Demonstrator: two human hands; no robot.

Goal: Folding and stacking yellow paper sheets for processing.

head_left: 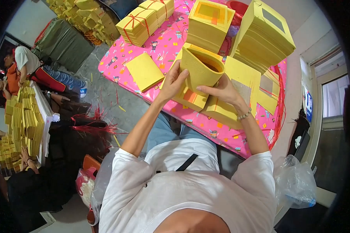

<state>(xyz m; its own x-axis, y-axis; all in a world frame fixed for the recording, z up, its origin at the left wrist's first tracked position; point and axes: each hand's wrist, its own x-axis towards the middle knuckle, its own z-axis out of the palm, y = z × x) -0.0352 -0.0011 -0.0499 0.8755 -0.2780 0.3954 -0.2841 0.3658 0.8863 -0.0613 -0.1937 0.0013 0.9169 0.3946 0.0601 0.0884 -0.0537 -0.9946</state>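
A folded yellow paper sleeve (198,68) is held up over the table, its top bowed into an open loop with a darker orange inside. My left hand (175,82) grips its left side, thumb on the near face. My right hand (223,91) grips the lower right, thumb pressed on the same face; a beaded bracelet is on that wrist. Beneath the hands stand a yellow paper stack with an orange patch (191,96) and another yellow stack (223,113). Left of my left hand, a flat yellow paper piece (145,72) lies on the pink patterned tablecloth (118,62).
Behind stand a yellow stack with an orange panel (208,33) and a tall stack with a grey window (260,39). Tied yellow bundles (138,25) sit far left. Red strings (278,124) hang at the right edge. People work at a side table (44,112) piled with yellow paper.
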